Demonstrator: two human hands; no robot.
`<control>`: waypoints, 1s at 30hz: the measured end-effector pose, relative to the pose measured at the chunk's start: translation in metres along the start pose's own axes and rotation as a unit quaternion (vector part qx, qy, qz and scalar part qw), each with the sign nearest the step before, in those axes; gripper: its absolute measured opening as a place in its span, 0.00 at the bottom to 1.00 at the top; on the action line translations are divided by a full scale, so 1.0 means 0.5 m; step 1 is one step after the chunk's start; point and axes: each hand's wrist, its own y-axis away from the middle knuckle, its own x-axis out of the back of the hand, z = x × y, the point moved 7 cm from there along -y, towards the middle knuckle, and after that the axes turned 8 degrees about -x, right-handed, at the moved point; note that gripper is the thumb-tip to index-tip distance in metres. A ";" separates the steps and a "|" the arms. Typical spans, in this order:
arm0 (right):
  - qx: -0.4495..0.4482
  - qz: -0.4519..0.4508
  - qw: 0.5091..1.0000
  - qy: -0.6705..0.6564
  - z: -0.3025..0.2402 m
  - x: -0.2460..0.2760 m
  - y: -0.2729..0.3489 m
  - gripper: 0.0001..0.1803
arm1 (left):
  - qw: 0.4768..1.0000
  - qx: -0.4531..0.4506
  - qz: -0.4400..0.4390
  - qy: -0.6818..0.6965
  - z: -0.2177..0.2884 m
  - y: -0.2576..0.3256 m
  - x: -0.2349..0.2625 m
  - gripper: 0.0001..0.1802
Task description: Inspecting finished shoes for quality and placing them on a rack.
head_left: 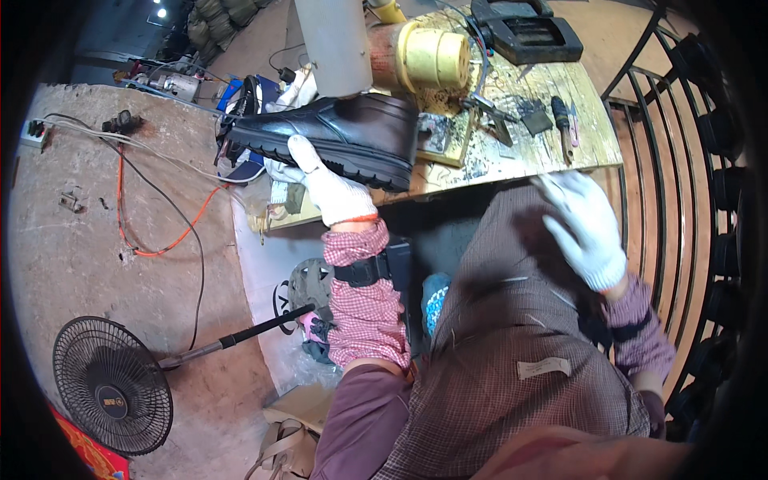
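Note:
A black leather shoe [340, 132] with a thick ridged sole lies on its side in the air, toe to the left. My left hand [336, 188], in a white knitted glove, grips it from below, with the thumb against the sole edge; the other fingers are mostly hidden behind the shoe. A grey metal tube [334, 48] comes down right behind the shoe's upper; I cannot tell whether they touch. My right hand [584, 228], gloved in white too, hovers over my brown checked apron [512, 320] by the table's front edge, fingers stretched and holding nothing.
On the wooden table [588, 104] stand a yellow motor [432, 58] and a screwdriver [562, 128] amid dark scraps. Metal racks [660, 160] with black shoes line the right side. A black fan [112, 384] stands lower left; cables [152, 178] cross the floor.

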 end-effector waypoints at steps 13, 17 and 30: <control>0.095 -0.174 0.976 0.094 -0.123 -0.159 -0.051 0.40 | 0.996 0.066 0.051 -0.012 -0.007 0.084 0.083 0.57; -0.097 -0.139 0.985 -0.031 0.021 -0.127 0.105 0.47 | 0.992 0.071 0.095 0.048 -0.023 0.039 0.104 0.53; -0.349 -0.018 0.930 -0.115 0.171 -0.044 0.245 0.47 | 0.978 0.077 0.102 0.166 -0.126 -0.067 0.121 0.59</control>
